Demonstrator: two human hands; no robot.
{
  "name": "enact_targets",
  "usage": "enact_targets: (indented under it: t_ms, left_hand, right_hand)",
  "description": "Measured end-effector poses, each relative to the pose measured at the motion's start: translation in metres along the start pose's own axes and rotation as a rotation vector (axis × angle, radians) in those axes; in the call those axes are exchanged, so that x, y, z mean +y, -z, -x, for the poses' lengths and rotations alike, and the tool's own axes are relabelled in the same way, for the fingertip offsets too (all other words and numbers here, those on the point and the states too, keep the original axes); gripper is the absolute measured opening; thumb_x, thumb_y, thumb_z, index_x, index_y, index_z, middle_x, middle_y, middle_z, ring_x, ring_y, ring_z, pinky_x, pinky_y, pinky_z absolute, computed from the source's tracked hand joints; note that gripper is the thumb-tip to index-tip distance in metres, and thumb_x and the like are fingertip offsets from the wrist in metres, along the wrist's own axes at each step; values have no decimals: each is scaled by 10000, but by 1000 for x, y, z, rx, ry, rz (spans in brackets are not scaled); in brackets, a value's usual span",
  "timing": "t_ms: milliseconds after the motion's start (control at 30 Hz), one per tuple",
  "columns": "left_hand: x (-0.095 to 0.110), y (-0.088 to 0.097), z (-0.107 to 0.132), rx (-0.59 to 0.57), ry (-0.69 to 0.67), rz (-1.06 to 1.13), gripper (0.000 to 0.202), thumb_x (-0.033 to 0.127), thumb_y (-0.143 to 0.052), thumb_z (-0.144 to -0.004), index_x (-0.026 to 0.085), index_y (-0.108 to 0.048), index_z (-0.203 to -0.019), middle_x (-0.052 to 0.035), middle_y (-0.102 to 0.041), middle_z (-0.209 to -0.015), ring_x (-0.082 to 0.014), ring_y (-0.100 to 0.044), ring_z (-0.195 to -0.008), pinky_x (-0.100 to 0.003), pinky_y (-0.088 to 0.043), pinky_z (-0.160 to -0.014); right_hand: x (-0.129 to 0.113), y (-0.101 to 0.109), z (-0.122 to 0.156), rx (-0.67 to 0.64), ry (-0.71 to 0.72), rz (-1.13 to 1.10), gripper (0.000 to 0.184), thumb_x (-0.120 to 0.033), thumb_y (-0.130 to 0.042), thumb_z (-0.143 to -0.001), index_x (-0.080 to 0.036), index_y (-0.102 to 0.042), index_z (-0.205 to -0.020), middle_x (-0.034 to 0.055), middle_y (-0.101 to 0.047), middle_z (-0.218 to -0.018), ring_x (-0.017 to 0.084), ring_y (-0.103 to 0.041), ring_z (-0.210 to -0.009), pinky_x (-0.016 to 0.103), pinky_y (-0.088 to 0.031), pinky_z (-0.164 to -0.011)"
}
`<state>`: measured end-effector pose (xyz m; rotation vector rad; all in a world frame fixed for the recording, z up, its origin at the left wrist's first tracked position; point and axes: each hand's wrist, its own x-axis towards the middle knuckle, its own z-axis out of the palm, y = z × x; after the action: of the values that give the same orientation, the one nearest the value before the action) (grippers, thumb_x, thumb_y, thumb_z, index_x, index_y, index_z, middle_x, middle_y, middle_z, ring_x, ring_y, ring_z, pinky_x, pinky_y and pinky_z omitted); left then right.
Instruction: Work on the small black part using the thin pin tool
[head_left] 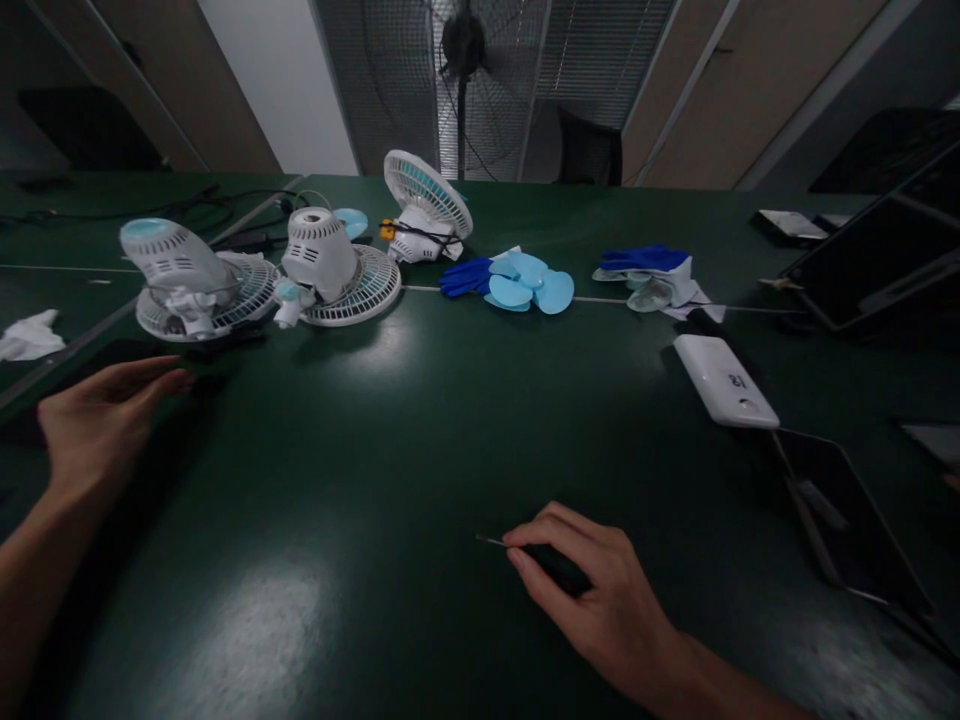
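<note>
My right hand [600, 595] is closed above the near middle of the green table. Thumb and fingers pinch a small screwdriver [491, 541]; its thin metal shaft points left, and its handle is mostly hidden in the hand. At the left, my left hand [112, 410] is held with thumb and forefinger apart and nothing visible between them. Just beyond it lies a white fan body with its grille [202, 285], face down. A second white fan [330, 270] lies beside that one, also grille down.
Farther back sits another white fan [427, 210] with a wound cord. Light blue fan blades [531, 283] lie by blue gloves [465, 278]; more gloves [649, 270] lie right. A white power bank [726, 380], a dark tablet [847, 520] and white tissue [31, 337] rest on the table [390, 440].
</note>
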<state>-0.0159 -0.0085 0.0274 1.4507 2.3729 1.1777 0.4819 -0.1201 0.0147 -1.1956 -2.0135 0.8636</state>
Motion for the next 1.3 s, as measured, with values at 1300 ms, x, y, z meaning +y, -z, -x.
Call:
enact_targets:
  t_ms: [1300]
  left_hand:
    - [-29, 4, -15, -226, 27, -113, 641, 548, -729, -817, 108, -707, -1283, -100, -770, -1182, -267, -705, -1050, -309, -525, -874]
  right_hand:
    - [6, -1, 1, 0, 108, 72, 135, -191, -587, -989, -251, -706, -1012, 9, -725, -841, 160, -737, -712, 243, -578, -629]
